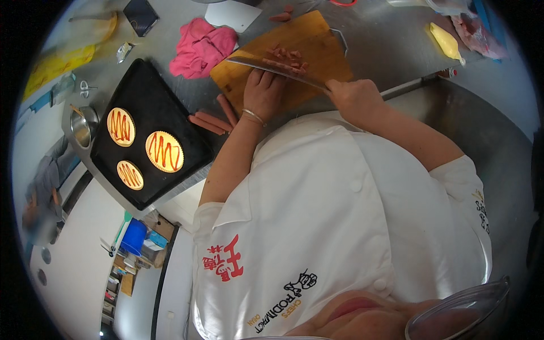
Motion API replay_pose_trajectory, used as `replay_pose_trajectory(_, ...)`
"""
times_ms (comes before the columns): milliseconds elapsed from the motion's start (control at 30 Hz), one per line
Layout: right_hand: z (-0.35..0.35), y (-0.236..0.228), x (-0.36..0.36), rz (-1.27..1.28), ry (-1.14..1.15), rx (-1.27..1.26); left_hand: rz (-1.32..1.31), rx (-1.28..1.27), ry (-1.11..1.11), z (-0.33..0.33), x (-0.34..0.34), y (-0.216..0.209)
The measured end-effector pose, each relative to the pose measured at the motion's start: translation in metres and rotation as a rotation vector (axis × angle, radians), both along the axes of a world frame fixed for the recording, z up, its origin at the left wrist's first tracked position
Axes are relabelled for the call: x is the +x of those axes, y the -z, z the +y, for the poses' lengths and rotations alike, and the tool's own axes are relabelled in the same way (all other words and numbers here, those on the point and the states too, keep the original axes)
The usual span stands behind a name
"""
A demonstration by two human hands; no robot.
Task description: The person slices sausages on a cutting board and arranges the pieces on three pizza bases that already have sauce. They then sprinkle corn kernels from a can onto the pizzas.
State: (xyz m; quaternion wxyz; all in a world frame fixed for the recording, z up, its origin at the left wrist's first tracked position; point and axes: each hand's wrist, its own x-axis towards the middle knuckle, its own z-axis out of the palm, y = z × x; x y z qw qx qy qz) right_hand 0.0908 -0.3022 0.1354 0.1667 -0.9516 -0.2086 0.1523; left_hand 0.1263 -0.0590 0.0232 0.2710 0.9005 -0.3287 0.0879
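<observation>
My right hand (358,103) grips the handle of a long kitchen knife (255,63), its blade angled across a wooden cutting board (314,34). Chopped pink sausage pieces (288,54) lie on the board along the blade. My left hand (264,93) rests on the board with bent fingers against the near side of the blade; what lies under those fingertips is hidden. Beside my left wrist, several whole sausages (209,121) lie at the board's left corner.
A black baking tray (156,93) at left carries three round pastry bases (164,152) with red zigzag sauce. Near it are a pink cloth (203,48) and a metal bowl (84,126). A yellow-filled piping bag (445,42) lies far right. Another person (45,181) is blurred at the left edge.
</observation>
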Motion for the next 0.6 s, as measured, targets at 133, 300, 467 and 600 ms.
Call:
replay_pose_trajectory(133, 0.003, -0.007, 0.006, 0.054, -0.030, -0.038, 0.031, 0.019, 0.036, 0.002, 0.001, -0.003)
replay_pose_trajectory(300, 0.010, -0.011, 0.014, 0.142, -0.026, -0.068, -0.014, -0.030, 0.029, 0.004, 0.001, 0.001)
replay_pose_trajectory(467, 0.015, -0.002, 0.008, 0.088, -0.011, -0.101, 0.005, -0.022, -0.019, 0.001, -0.001, 0.001)
replay_pose_trajectory(600, 0.020, -0.013, 0.012, 0.249, -0.018, -0.162, 0.050, 0.017, 0.016, 0.005, -0.001, 0.005)
